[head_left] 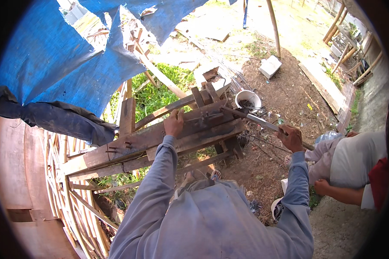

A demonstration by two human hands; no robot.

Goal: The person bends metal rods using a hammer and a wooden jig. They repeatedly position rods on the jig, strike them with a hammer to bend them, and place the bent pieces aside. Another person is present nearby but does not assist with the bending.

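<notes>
A heavy wooden beam (140, 140) lies on a rough timber bench in front of me, with several metal pegs (128, 144) standing from it. My left hand (173, 123) is on the beam's far edge, its fingers curled closed; whatever they pinch is too small to make out. At the right, my right hand (291, 137) is wrapped around a long metal bar (263, 122). The bar slants from the beam's right end, where it is dark, to past my hand. How its dark end meets the beam is too small to tell.
A white bucket (248, 100) of dark pieces stands beyond the beam's right end. Another person (354, 159) sits close at my right. A torn blue tarp (65, 56) hangs at the far left, above bamboo poles (75, 207). A white block (270, 67) lies on the dirt.
</notes>
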